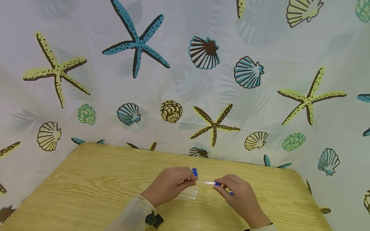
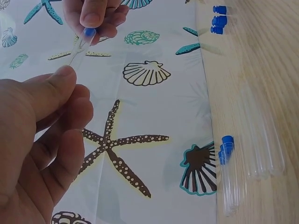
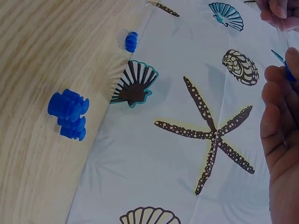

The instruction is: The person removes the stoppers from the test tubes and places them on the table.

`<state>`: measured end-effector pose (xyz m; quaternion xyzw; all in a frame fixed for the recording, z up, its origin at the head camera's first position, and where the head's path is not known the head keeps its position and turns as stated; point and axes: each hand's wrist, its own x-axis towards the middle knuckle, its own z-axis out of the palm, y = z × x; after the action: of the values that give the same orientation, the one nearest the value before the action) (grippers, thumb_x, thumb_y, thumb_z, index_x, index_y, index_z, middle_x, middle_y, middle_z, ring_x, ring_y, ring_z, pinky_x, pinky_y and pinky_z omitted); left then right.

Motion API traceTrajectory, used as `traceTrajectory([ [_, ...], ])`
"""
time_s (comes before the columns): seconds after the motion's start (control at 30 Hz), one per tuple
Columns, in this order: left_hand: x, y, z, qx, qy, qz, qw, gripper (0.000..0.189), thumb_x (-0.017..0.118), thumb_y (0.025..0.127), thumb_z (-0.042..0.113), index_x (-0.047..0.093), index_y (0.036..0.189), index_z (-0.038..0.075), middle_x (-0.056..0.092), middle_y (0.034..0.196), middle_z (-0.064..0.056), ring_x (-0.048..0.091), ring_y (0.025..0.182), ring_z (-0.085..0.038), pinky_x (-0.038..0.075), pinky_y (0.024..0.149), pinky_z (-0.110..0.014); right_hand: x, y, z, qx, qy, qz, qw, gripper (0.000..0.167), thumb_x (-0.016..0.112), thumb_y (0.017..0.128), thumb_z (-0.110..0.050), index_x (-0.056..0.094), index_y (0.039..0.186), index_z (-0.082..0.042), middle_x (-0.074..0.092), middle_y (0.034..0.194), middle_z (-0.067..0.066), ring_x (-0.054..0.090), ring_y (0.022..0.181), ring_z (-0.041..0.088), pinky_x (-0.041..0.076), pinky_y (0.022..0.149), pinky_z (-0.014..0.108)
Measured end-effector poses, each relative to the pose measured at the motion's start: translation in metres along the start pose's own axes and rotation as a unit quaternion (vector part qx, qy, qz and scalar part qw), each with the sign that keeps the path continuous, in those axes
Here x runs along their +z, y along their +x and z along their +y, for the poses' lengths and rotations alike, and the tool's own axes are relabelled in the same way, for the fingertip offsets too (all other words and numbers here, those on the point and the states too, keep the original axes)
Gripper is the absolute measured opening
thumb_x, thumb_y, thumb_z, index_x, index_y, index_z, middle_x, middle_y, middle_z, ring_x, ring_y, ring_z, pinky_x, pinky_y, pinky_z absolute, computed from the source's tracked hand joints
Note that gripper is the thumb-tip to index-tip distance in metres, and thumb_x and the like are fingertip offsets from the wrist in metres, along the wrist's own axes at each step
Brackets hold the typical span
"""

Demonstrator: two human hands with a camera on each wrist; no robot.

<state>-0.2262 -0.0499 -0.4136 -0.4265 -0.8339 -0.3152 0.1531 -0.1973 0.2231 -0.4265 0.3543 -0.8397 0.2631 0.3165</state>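
A clear, slim tube (image 1: pixel 206 182) is held level in the lower centre of the head view, spanning the gap between the two hands, with a blue stopper (image 1: pixel 217 184) at its right end; how far the stopper is seated, I cannot tell. The left hand (image 1: pixel 173 185) pinches the tube's other end between thumb and fingers, and the right hand (image 1: pixel 242 198) pinches the stoppered end.

In the left wrist view, several stoppered tubes (image 2: pixel 230 186) lie side by side at the lower right, their blue caps (image 2: pixel 227 143) uppermost in the frame. Just right of them rests a row of capless tubes (image 2: pixel 265 147), transparent and smooth, with rounded lower ends; wood grain shows through their walls. Loose blue stoppers (image 3: pixel 69 112), stubby and ridged, cluster at the left of the right wrist view.

Everything loose lies on a pale, wood-grained table (image 1: pixel 95 179). Behind it, across the upper frame, hangs whitish cloth (image 1: pixel 179 86) printed with starfish and shells.
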Motion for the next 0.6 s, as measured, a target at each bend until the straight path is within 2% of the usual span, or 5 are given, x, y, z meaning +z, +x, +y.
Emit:
traceTrajectory([
  [0.13,-0.0001,0.0002,-0.0007,0.001,0.003,-0.003,1.0,0.011,0.073,0.097,0.015,0.074,0.107,0.019,0.075,0.104,0.008,0.07,0.092,0.0,0.057,0.082,-0.019,0.0001,-0.0009,0.0003,-0.002,0.012,-0.013,0.9998,0.023,0.086,0.082,-0.009,0.079,0.103,-0.014,0.071,0.094,-0.009,0.064,0.077,0.002,0.055,0.062,0.017],
  [0.23,0.0,0.0,-0.0005,-0.002,-0.005,-0.004,1.0,0.01,0.073,0.097,0.016,0.074,0.107,0.018,0.074,0.103,0.009,0.069,0.089,0.001,0.058,0.079,-0.021,0.0001,-0.0017,0.0004,0.0,0.011,-0.019,0.9998,0.021,0.086,0.083,-0.01,0.079,0.103,-0.014,0.071,0.094,-0.01,0.064,0.077,0.001,0.054,0.063,0.016],
  [0.47,0.0013,-0.0008,0.0021,-0.02,0.002,-0.011,0.9997,0.01,0.075,0.096,0.023,0.074,0.105,0.021,0.073,0.097,0.011,0.062,0.079,0.005,0.054,0.071,-0.016,-0.0002,-0.0013,0.0003,0.006,-0.028,0.008,0.9996,0.017,0.087,0.083,-0.016,0.08,0.099,-0.014,0.072,0.089,-0.01,0.062,0.072,0.003,0.05,0.062,0.013],
  [0.6,0.0013,-0.0005,0.0034,-0.037,0.008,-0.006,0.9993,0.01,0.076,0.096,0.026,0.075,0.104,0.022,0.073,0.095,0.013,0.06,0.077,0.006,0.053,0.069,-0.015,0.0004,-0.0008,0.001,0.005,-0.03,0.019,0.9994,0.016,0.087,0.084,-0.017,0.08,0.098,-0.013,0.072,0.088,-0.009,0.061,0.072,0.005,0.049,0.061,0.014],
])
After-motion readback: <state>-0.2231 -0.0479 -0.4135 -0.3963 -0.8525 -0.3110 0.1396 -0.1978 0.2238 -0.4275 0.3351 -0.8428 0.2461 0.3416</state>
